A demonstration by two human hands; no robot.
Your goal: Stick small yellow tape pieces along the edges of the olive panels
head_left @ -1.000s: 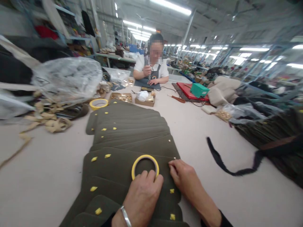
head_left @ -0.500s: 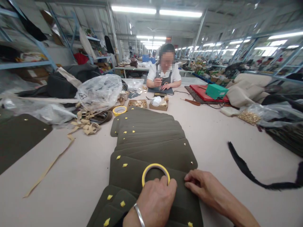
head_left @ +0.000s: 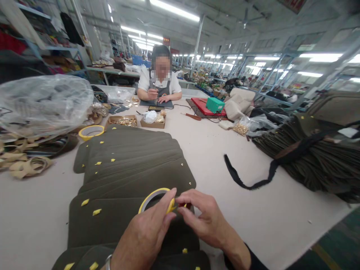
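My left hand (head_left: 144, 234) is closed around a roll of yellow tape (head_left: 144, 202), tilted above the dark olive fabric panels (head_left: 132, 180). Close beside it, my right hand (head_left: 209, 217) has thumb and forefinger pinched, with a bit of yellow tape (head_left: 185, 205) showing between them. The panels lie overlapped in a long fanned row running away from me. Small yellow tape pieces (head_left: 97, 212) stick to their left sides, and two gold studs (head_left: 190, 183) show on the right side of one panel. My fingers partly hide the roll.
A second tape roll (head_left: 91, 132) and open boxes of gold hardware (head_left: 123, 121) stand beyond the panels. A black strap (head_left: 253, 185) and stacked dark pieces (head_left: 309, 157) lie right. Plastic bags (head_left: 45, 105) crowd the left. A co-worker (head_left: 159, 86) sits opposite.
The view has swung right. My left hand has lifted and turned with the tape roll, and my right hand has come in to its edge, now pinching a bit of yellow tape.
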